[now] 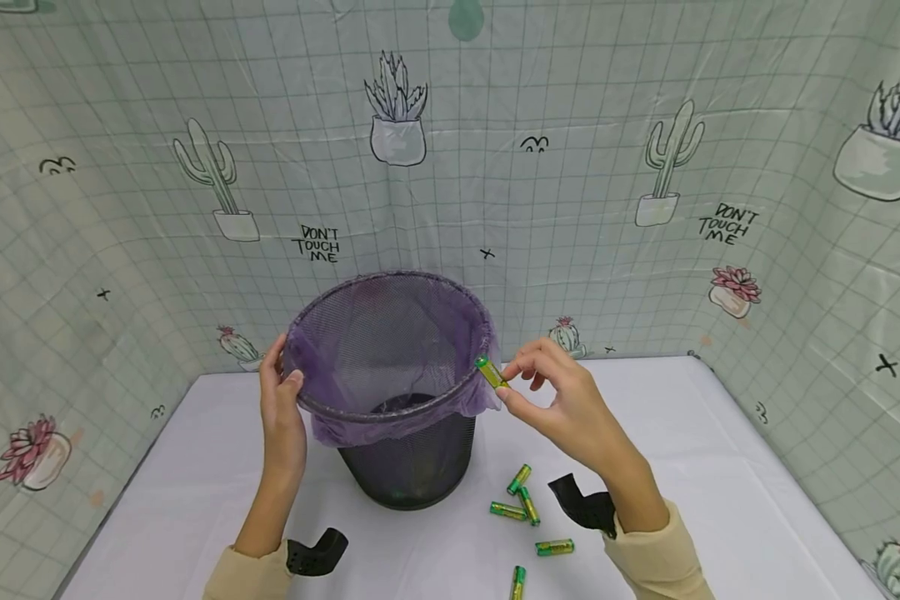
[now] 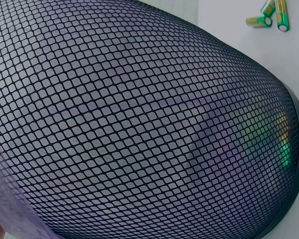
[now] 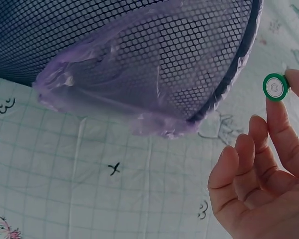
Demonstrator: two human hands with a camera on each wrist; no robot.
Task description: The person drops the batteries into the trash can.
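Observation:
A black mesh wastebasket with a purple bag folded over its rim stands on the white table. My left hand grips the rim on the left side, thumb over the edge. Between thumb and index finger, my right hand pinches a green and yellow battery right at the basket's right rim. In the right wrist view this battery is seen end-on, the other fingers loosely bent below. Through the mesh in the left wrist view, a green and gold shape shows low in the basket.
Several more batteries lie scattered on the table, right of the basket and toward the front. A hanging cloth with cactus prints stands behind and at both sides. Black straps are on both wrists.

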